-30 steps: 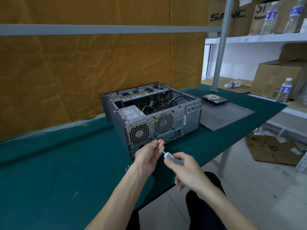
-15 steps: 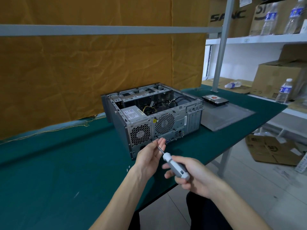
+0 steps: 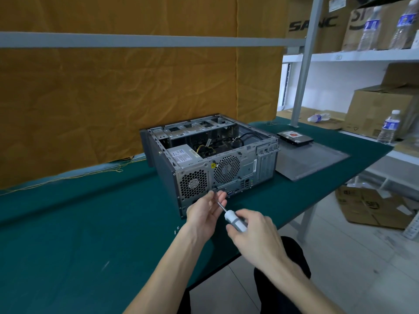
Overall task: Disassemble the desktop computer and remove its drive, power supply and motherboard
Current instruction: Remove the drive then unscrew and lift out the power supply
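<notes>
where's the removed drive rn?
Head view: the drive lies flat on the green table, right of the open case, at the far end of the detached side panel.

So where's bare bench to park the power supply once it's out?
Best patch: the green mat left of the computer case, toward the yellow curtain. Mind small screws by its near corner. Right is crowded: side panel and hard drive. Both hands work the screwdriver in front.
</notes>
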A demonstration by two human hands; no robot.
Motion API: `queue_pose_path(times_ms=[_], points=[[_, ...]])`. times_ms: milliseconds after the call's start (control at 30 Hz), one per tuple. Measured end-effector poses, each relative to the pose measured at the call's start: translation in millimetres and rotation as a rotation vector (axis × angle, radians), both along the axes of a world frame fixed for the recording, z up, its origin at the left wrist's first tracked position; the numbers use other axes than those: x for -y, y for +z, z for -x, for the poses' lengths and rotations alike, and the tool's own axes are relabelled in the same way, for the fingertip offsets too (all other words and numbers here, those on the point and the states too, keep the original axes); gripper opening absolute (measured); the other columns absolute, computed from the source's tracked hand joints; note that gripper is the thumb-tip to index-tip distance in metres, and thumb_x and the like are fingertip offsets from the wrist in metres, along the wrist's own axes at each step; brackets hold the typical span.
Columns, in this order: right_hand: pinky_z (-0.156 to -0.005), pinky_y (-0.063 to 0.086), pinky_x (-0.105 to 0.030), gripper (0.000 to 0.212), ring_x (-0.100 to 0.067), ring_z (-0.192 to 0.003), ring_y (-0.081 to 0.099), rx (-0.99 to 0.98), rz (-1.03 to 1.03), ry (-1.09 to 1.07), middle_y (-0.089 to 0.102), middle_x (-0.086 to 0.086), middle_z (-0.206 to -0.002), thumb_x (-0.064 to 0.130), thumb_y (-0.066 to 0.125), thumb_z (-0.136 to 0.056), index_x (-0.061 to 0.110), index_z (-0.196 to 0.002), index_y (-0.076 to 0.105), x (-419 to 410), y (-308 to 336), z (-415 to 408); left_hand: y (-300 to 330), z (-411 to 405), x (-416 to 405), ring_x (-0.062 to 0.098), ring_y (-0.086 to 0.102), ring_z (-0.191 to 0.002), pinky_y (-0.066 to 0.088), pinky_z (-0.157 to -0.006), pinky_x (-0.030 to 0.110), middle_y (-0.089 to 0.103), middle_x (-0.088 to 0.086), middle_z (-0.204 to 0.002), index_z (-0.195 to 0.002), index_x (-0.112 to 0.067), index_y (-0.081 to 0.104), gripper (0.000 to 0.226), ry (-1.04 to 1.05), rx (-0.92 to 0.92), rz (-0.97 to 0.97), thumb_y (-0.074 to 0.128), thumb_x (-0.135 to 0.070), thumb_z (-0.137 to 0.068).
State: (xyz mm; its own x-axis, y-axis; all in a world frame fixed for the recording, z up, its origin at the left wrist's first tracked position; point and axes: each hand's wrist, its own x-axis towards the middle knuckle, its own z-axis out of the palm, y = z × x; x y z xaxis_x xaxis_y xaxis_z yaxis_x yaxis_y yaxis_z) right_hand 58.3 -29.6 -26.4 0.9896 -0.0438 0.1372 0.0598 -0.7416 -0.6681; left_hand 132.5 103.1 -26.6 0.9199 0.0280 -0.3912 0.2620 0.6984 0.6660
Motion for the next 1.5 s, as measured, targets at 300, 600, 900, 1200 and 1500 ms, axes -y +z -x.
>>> queue_pose_path(times_ms=[300, 600, 900, 1200, 1500], points=[[-0.044, 0.042, -0.028, 0.021, -0.018, -0.046, 0.054, -0.306, -0.451, 0.019, 0.075, 0.0, -0.072, 0.038, 0.061, -0.095, 0.019, -0.097, 0.071, 3, 8, -6, 11, -11, 9, 0.018, 0.067, -0.078, 0.061, -0.077, 0.035, 0.068, 0.012, -0.086, -0.092, 0.0, 0.06, 0.018, 0.071, -0.141, 0.094, 0.053, -0.011, -0.104], [-0.069, 0.05, -0.033, 0.021, -0.013, -0.079, 0.058, 0.016, 0.041, -0.01, 0.048, 0.01, -0.094, 0.045, 0.062, -0.091, 0.03, -0.105, 0.06, -4, -3, -2, 10, -11, 14, 0.012, 0.066, -0.075, 0.056, -0.076, 0.036, 0.068, 0.009, -0.084, -0.088, -0.003, 0.061, 0.018, 0.153, -0.174, 0.182, 0.057, -0.013, -0.103], [-0.064, 0.045, -0.016, 0.012, -0.004, -0.081, 0.061, 0.098, -0.218, 0.083, 0.063, 0.011, -0.085, 0.026, 0.072, -0.088, 0.034, -0.097, 0.072, 31, -20, 8, -3, 15, -5, 0.025, 0.077, -0.089, 0.063, -0.071, 0.036, 0.077, 0.015, -0.096, -0.106, 0.001, 0.062, 0.012, 0.023, -0.003, -0.028, 0.061, -0.008, -0.098], [-0.064, 0.048, -0.028, 0.007, -0.005, -0.071, 0.057, 0.01, -0.052, 0.29, 0.063, 0.013, -0.084, 0.031, 0.059, -0.088, 0.036, -0.091, 0.055, 35, -16, 9, -14, 57, -96, 0.01, 0.075, -0.089, 0.058, -0.07, 0.022, 0.079, 0.0, -0.092, -0.095, -0.02, 0.079, 0.005, 0.083, 0.245, -0.701, 0.076, -0.022, -0.09], [-0.049, 0.034, -0.027, 0.015, -0.011, -0.06, 0.053, -0.042, 0.172, 0.247, 0.06, 0.009, -0.079, 0.025, 0.064, -0.086, 0.03, -0.086, 0.05, -36, -12, -29, -43, 73, -132, -0.015, 0.061, -0.075, 0.039, -0.062, -0.002, 0.07, -0.026, -0.07, -0.089, -0.028, 0.082, 0.011, 0.046, 0.259, -1.484, 0.078, -0.018, -0.086]])
